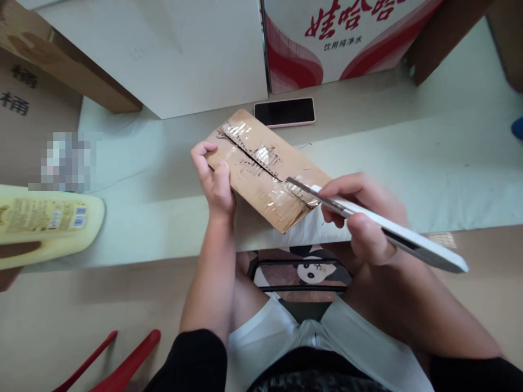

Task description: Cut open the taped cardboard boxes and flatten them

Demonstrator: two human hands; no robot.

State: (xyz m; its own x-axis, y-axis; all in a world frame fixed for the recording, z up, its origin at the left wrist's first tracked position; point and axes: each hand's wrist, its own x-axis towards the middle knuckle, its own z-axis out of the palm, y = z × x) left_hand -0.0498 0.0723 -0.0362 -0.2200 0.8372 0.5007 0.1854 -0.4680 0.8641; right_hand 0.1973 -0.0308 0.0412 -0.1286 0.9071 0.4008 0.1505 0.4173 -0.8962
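Note:
A small brown cardboard box [249,169] is held tilted over the pale tabletop, its top seam taped with clear tape that is slit and torn along much of its length. My left hand [216,177] grips the box by its left end, thumb on top. In my right hand [363,215] is a white box cutter [408,239], handle pointing toward the lower right. Its extended blade lies over the right part of the taped seam; whether the tip touches the cardboard I cannot tell.
Behind the box lies a phone [285,111], screen up. A white panel [212,60] and a red-and-white carton [351,49] stand at the back. On the left is a yellow jug [85,239]. The table's front edge runs just above my lap.

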